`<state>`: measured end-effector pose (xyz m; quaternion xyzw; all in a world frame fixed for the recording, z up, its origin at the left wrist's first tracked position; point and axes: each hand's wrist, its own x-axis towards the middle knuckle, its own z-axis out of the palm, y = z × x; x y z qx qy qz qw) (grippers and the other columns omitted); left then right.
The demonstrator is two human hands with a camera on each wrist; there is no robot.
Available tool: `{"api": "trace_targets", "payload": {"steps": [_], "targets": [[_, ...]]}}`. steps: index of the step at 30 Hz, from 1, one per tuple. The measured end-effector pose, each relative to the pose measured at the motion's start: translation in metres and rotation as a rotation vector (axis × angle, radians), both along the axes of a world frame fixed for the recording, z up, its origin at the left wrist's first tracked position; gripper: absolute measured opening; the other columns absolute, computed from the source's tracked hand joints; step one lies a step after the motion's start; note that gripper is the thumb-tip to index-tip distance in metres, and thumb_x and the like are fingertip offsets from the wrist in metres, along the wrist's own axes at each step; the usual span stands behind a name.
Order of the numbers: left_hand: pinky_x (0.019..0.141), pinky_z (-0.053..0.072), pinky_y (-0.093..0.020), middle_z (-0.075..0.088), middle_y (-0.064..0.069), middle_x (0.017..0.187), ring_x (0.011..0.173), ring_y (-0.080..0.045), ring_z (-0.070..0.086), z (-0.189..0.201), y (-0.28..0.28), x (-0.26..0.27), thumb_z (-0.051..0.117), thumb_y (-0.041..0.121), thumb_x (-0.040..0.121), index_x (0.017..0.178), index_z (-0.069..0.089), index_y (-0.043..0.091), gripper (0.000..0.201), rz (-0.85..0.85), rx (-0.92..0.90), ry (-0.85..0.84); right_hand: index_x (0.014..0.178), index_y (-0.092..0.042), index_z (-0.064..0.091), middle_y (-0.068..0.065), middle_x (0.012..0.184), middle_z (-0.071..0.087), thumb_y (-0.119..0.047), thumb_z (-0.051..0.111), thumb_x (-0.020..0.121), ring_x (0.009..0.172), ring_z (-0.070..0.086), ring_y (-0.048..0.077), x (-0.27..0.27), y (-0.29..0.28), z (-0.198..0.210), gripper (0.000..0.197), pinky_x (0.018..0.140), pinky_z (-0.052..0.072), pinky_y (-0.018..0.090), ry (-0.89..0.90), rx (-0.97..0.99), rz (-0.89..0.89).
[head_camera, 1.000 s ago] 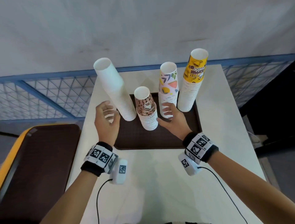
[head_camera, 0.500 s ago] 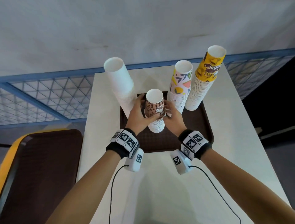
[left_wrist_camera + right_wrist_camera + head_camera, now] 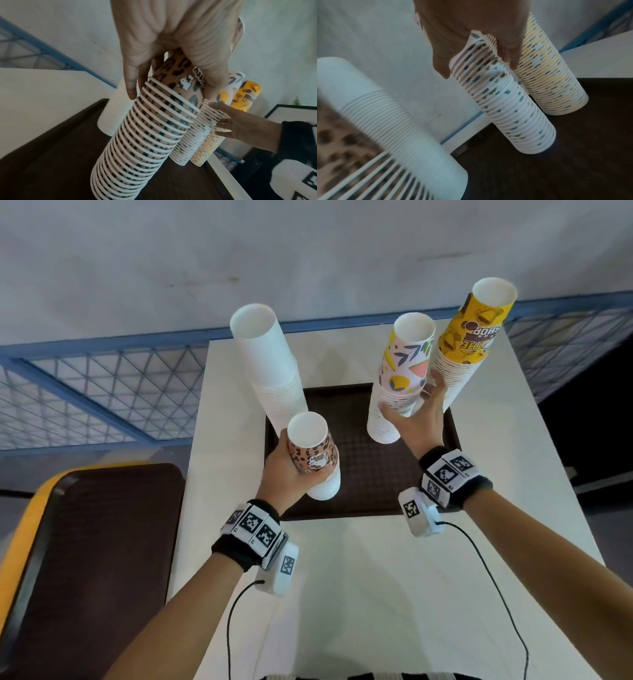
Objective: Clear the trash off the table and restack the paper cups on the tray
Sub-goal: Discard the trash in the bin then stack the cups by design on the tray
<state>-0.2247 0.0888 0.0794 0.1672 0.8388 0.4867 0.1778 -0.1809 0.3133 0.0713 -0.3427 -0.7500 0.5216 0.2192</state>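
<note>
Leopard cup stack at front left of tray: light, tall, tippy, thin walls probably crush easily.
Left hand wraps fingers and thumb round its top cups; best held high, gently. Right hand spread wide, fingers touching patterned stack, not closed round it.

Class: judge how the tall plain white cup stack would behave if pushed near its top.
The white stack is tall and slim and appears to lean, so it would probably tip. Being nested paper cups, it is likely light, and its upper cups may slide apart.
</note>
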Motion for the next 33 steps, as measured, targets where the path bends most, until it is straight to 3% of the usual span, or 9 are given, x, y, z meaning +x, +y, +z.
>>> {"api": "trace_targets", "payload": {"steps": [4,7,10,15,19,23,27,30,33], "targets": [[0.073,0.038,0.007,0.059,0.014,0.101,0.09,0.005,0.056,0.006,-0.026,0.001,0.078,0.046,0.047,0.121,0.047,0.015,0.086,0.049,-0.015,-0.009,0.137,-0.007,0.024,0.011,0.134,0.048,-0.03,0.081,0.059,0.121,0.051,0.024,-0.019,0.005,0.0,0.1,0.104,0.044,0.042,0.01,0.019,-0.001],[0.072,0.037,0.008,0.058,0.008,0.106,0.098,-0.007,0.056,0.007,-0.038,-0.003,0.085,0.029,0.056,0.125,0.045,0.009,0.082,0.091,-0.06,0.008,0.134,-0.007,0.029,0.01,0.131,0.052,-0.024,0.08,0.065,0.118,0.053,0.026,-0.026,0.007,0.0,0.088,0.1,0.045,0.038,0.006,0.035,-0.007],[0.07,0.037,0.009,0.057,0.007,0.106,0.097,-0.008,0.054,0.006,-0.045,-0.007,0.082,0.011,0.063,0.123,0.046,0.008,0.07,0.119,-0.078,0.014,0.133,-0.01,0.032,0.008,0.13,0.055,-0.025,0.08,0.066,0.117,0.055,0.027,-0.024,0.009,0.001,0.083,0.097,0.045,0.035,0.002,0.044,-0.004],[0.07,0.037,0.008,0.057,0.006,0.108,0.099,-0.008,0.053,0.004,-0.045,-0.009,0.082,0.013,0.064,0.125,0.044,0.009,0.072,0.137,-0.07,0.007,0.131,-0.012,0.035,0.006,0.127,0.058,-0.024,0.081,0.064,0.115,0.056,0.023,-0.008,0.005,-0.003,0.082,0.097,0.046,0.033,0.01,0.017,0.028],[0.08,0.038,-0.006,0.056,0.007,0.108,0.1,-0.007,0.053,0.005,-0.042,-0.008,0.082,0.015,0.065,0.127,0.043,0.01,0.073,0.149,-0.087,-0.005,0.129,-0.014,0.036,0.004,0.126,0.058,-0.021,0.081,0.065,0.114,0.056,0.02,0.009,-0.012,-0.003,0.079,0.094,0.044,0.028,-0.027,-0.016,0.103],[0.086,0.039,-0.015,0.056,0.006,0.108,0.1,-0.006,0.051,0.007,-0.043,-0.008,0.081,0.017,0.067,0.129,0.042,0.011,0.074,0.13,-0.109,-0.031,0.128,-0.019,0.038,-0.003,0.124,0.059,-0.028,0.084,0.059,0.111,0.058,0.016,0.024,-0.038,-0.004,0.083,0.099,0.047,0.038,-0.073,-0.034,0.171],[0.081,0.037,-0.011,0.054,0.007,0.108,0.099,-0.007,0.05,0.01,-0.043,-0.007,0.08,0.017,0.068,0.129,0.041,0.011,0.073,0.118,-0.103,-0.052,0.129,-0.019,0.038,-0.002,0.123,0.06,-0.022,0.085,0.058,0.105,0.057,0.01,0.033,-0.066,-0.002,0.085,0.097,0.047,0.031,-0.081,-0.078,0.257],[0.071,0.037,0.0,0.054,0.005,0.108,0.099,-0.009,0.05,0.013,-0.045,-0.008,0.08,0.016,0.068,0.129,0.04,0.01,0.072,0.096,-0.1,-0.047,0.132,-0.018,0.036,0.0,0.126,0.059,-0.019,0.085,0.059,0.109,0.058,0.014,0.038,-0.082,-0.001,0.088,0.095,0.045,0.028,-0.082,-0.072,0.314],[0.085,0.04,-0.015,0.056,0.003,0.114,0.101,-0.008,0.05,0.018,-0.046,-0.009,0.08,0.019,0.068,0.131,0.039,0.013,0.075,0.072,-0.106,-0.061,0.134,-0.02,0.034,-0.005,0.123,0.057,-0.018,0.085,0.059,0.112,0.057,0.015,0.043,-0.091,0.0,0.091,0.099,0.046,0.033,-0.088,-0.074,0.346]]}}
